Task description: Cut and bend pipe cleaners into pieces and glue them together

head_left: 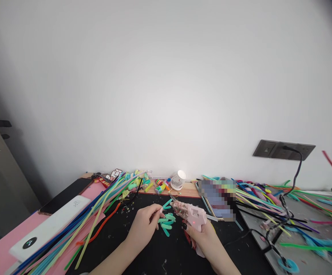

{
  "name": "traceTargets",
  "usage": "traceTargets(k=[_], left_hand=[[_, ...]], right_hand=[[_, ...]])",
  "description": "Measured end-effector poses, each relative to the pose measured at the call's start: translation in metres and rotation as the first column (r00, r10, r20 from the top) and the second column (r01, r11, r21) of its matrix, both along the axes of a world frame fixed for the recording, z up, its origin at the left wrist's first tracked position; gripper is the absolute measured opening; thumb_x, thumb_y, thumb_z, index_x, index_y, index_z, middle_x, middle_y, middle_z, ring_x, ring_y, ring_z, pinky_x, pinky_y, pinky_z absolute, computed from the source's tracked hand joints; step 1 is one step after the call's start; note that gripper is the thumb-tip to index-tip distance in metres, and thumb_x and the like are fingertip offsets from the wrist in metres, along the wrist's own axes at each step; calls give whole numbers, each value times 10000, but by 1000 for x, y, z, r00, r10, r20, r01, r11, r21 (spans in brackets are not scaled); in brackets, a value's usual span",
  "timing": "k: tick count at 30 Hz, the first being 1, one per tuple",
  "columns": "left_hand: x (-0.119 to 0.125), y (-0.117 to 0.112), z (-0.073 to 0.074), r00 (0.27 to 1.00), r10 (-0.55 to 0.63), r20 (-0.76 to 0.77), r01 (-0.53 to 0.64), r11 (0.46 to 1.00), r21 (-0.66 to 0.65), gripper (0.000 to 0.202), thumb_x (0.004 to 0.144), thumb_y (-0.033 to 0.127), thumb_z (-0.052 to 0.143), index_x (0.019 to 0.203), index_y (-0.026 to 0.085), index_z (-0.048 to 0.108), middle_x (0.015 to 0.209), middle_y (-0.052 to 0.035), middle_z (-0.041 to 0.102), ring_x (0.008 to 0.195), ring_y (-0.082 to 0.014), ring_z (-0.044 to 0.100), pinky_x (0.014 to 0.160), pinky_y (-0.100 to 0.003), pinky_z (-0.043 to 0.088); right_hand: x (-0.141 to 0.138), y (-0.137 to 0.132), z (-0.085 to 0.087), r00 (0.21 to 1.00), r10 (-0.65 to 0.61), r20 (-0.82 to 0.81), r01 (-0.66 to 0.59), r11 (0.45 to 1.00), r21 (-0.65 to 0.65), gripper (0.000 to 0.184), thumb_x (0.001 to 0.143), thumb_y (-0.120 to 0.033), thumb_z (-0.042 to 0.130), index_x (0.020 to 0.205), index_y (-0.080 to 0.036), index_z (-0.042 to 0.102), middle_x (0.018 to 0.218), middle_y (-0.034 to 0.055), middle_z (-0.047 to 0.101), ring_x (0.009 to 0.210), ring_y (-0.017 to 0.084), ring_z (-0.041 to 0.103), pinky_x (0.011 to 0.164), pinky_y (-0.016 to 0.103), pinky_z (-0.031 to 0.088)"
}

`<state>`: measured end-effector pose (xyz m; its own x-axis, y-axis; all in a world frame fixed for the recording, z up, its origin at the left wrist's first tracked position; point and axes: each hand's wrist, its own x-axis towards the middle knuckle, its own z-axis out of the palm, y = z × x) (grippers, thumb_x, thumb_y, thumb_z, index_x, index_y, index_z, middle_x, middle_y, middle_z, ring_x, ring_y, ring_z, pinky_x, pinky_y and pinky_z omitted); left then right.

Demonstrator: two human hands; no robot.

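Note:
My left hand [146, 223] pinches a short teal pipe cleaner piece [167, 204] between thumb and fingers, above the black mat [120, 244]. A small pile of mint and teal fuzzy pieces [167, 222] lies just right of those fingertips. Wrapped around the handle of a pale pink hot glue gun [196, 214] is my right hand [202, 235]. The gun's nozzle points left, close to the teal piece; I cannot tell whether they touch. A red light glows on its body, and a clear glue stick [211, 218] sticks out of its back.
Long pipe cleaners [77, 231] and a white power bank [51, 225] lie left. At the back are a paper cup [179, 178] and colourful scraps [134, 181]. A phone [216, 202] rests right, before more pipe cleaners [257, 202]. A black cord [297, 172] runs from the wall socket [269, 149].

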<state>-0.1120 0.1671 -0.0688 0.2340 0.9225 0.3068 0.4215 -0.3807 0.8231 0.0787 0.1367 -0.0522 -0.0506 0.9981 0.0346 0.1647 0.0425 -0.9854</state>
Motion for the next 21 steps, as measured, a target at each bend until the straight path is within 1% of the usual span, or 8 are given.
traceTargets(k=[4,7,8,10,11,13,18,21], left_hand=[[-1,0,-1,1000,-7,3,7,1000,-5,276,868,279,337,749,178,564,712,2,609,465,-95,512,506,-193,399],[-1,0,-1,1000,-8,6,8,1000,-4,274,870,277,336,752,180,563,711,4,605,467,-94,511,506,-192,396],[-1,0,-1,1000,-8,7,8,1000,-5,272,870,277,338,753,180,563,711,5,605,467,-93,510,505,-192,395],[-1,0,-1,1000,-11,10,11,1000,-4,268,869,275,342,753,179,563,711,5,605,466,-92,509,503,-192,395],[-1,0,-1,1000,-11,11,11,1000,-3,268,869,274,343,752,178,564,712,5,606,465,-92,509,502,-191,395],[-1,0,-1,1000,-11,11,11,1000,-1,269,867,274,344,752,178,567,713,4,609,465,-92,510,502,-192,395],[-1,0,-1,1000,7,6,-7,1000,5,272,863,280,343,759,178,572,713,1,619,461,-95,514,500,-192,396],[0,1,-1,1000,3,0,-3,1000,9,277,864,278,338,749,177,569,709,-1,616,465,-96,515,502,-190,397]], right_hand=[[-3,-3,13,999,-8,-32,11,997,75,448,655,-354,622,1057,-156,597,960,110,652,895,261,586,741,346,483],[-3,-2,14,1000,11,-1,-11,993,115,394,661,-312,614,1020,-148,616,1034,114,629,954,260,564,813,347,452],[-2,-1,12,1000,15,24,-17,995,95,383,663,-302,609,1012,-143,617,980,110,647,887,245,591,765,328,472],[0,1,5,997,7,77,-7,1000,-4,372,671,-301,590,998,-124,609,725,67,667,608,183,606,548,263,487],[1,3,1,995,8,95,-1,998,-70,372,676,-309,577,991,-113,601,576,25,625,454,143,548,428,228,439],[2,5,-6,996,20,87,-9,992,-122,374,673,-312,570,983,-103,584,448,-38,535,318,81,419,329,180,336],[0,5,-9,998,66,9,-65,992,-105,427,652,-323,583,1022,-114,548,540,-28,579,298,33,352,300,149,283],[-2,4,-8,998,54,13,-52,991,-122,409,659,-338,561,998,-110,552,493,-39,567,285,32,344,296,144,275]])
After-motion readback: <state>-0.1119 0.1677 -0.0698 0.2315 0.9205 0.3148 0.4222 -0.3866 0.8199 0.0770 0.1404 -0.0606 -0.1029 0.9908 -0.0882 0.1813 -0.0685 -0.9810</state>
